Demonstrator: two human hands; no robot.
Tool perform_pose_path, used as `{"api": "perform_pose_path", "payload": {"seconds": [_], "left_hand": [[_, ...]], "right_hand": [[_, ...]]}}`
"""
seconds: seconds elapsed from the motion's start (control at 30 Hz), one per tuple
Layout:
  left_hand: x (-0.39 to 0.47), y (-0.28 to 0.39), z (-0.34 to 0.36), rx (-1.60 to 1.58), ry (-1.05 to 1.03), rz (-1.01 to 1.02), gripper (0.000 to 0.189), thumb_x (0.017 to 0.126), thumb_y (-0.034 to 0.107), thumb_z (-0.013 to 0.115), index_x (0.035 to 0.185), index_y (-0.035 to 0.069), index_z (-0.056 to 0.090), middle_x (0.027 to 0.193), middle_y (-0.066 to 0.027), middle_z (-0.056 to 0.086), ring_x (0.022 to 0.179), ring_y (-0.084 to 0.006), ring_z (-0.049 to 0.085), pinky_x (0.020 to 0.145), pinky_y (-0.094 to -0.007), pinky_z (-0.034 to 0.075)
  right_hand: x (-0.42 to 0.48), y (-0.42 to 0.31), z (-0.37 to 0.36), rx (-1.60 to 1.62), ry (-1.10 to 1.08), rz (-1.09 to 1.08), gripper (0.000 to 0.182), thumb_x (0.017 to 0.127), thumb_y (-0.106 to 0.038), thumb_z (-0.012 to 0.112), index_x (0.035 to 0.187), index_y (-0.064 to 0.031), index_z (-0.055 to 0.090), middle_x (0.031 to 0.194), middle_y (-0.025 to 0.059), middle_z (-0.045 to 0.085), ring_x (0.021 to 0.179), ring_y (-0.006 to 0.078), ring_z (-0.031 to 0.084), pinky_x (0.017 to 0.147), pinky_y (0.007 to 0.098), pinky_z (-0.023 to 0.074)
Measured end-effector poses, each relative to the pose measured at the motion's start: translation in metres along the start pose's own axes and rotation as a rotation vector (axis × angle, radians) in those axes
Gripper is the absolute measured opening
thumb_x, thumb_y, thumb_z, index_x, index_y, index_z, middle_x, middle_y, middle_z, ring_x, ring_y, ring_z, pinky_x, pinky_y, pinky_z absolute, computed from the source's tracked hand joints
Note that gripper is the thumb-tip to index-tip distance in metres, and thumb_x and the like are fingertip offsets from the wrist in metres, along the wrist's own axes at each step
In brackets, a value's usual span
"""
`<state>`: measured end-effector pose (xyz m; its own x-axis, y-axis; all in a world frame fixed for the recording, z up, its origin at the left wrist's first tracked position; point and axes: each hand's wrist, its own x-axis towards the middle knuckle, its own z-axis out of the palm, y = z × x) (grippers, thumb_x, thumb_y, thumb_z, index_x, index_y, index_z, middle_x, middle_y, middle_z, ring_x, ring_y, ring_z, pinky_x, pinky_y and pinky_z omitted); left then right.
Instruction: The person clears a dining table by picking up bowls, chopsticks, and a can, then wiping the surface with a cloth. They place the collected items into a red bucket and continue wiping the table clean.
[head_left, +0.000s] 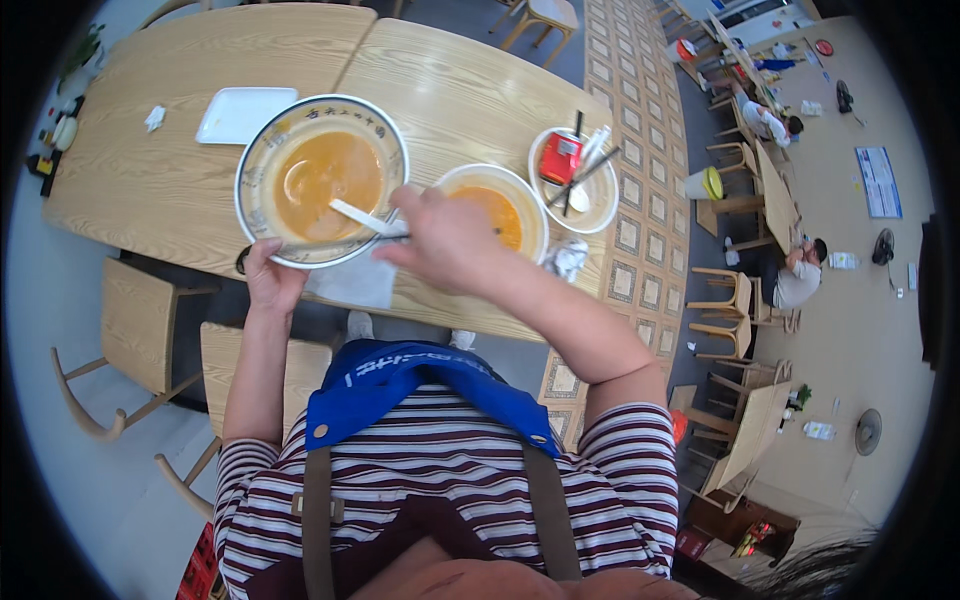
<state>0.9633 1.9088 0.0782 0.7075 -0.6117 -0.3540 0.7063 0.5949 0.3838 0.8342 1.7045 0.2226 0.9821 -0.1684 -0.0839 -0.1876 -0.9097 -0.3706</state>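
My left hand (274, 279) grips the near rim of a large soup bowl (328, 176), which holds orange broth. A white spoon (367, 219) leans in this bowl, and a dark utensil, perhaps chopsticks, lies across its near edge. Over the gap to the second bowl is my right hand (435, 238), blurred, with fingers at the spoon's handle; whether it grips the spoon is unclear. The second bowl (541, 217) also contains orange broth, partly hidden by that hand. Farther right, a third bowl (611, 202) holds a red packet (559, 157), dark chopsticks (600, 166) and a white spoon (578, 199).
A white rectangular tray (244, 112) and a crumpled tissue (154, 118) lie on the wooden table (180, 180). Another crumpled tissue (568, 259) is near the right edge. Wooden chairs (139, 326) stand at the near left. Two people (799, 277) sit at far tables.
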Motion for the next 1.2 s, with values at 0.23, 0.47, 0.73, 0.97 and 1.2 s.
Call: {"api": "perform_pose_path", "payload": {"seconds": [0.23, 0.47, 0.73, 0.97, 1.2], "left_hand": [[-0.041, -0.087, 0.027, 0.039, 0.047, 0.062, 0.063, 0.067, 0.011, 0.058, 0.128, 0.005, 0.042, 0.124, -0.0124, 0.053, 0.114, -0.0303, 0.051, 0.101, -0.0475, 0.039], [-0.1, -0.14, 0.053, 0.088, 0.203, 0.106, 0.06, 0.067, 0.013, 0.058, 0.125, 0.003, 0.044, 0.122, -0.0149, 0.053, 0.11, -0.0323, 0.054, 0.098, -0.0496, 0.041], [-0.141, -0.148, 0.077, 0.333, 0.267, 0.094, 0.057, 0.072, 0.018, 0.056, 0.124, 0.0, 0.042, 0.117, -0.0175, 0.055, 0.1, -0.0334, 0.059, 0.082, -0.0541, 0.05], [-0.142, -0.148, 0.101, 0.488, 0.32, 0.015, 0.055, 0.073, 0.019, 0.056, 0.121, -0.004, 0.041, 0.11, -0.0194, 0.056, 0.093, -0.034, 0.062, 0.073, -0.0514, 0.056], [-0.131, -0.149, 0.111, 0.61, 0.31, -0.07, 0.048, 0.073, 0.019, 0.058, 0.114, -0.001, 0.045, 0.105, -0.0184, 0.058, 0.089, -0.0324, 0.063, 0.068, -0.0494, 0.057]], "right_hand": [[-0.071, 0.069, 0.025, -0.057, 0.084, -0.26, 0.014, 0.071, -0.007, 0.056, 0.082, 0.0002, 0.051, 0.072, 0.0151, 0.059, 0.059, 0.0312, 0.06, 0.049, 0.0415, 0.0475], [-0.129, 0.121, 0.023, 0.226, 0.106, -0.315, 0.012, 0.073, -0.013, 0.058, 0.08, -0.0029, 0.055, 0.069, 0.0138, 0.061, 0.064, 0.0322, 0.062, 0.056, 0.043, 0.0487], [-0.172, 0.179, 0.027, 0.874, -0.049, 0.011, 0.013, 0.084, -0.013, 0.059, 0.089, -0.0006, 0.058, 0.062, 0.0111, 0.059, 0.057, 0.0204, 0.059, 0.054, 0.0343, 0.0449], [-0.189, 0.203, 0.054, 1.261, -0.099, 0.149, 0.006, 0.086, -0.006, 0.056, 0.087, -0.0007, 0.06, 0.063, 0.0003, 0.056, 0.057, 0.0071, 0.05, 0.052, 0.0221, 0.0384], [-0.199, 0.208, 0.065, 1.407, -0.086, 0.224, 0.008, 0.087, -0.007, 0.054, 0.092, -0.0015, 0.058, 0.064, 0.0022, 0.057, 0.043, 0.0029, 0.038, 0.038, 0.018, 0.0271]]}}
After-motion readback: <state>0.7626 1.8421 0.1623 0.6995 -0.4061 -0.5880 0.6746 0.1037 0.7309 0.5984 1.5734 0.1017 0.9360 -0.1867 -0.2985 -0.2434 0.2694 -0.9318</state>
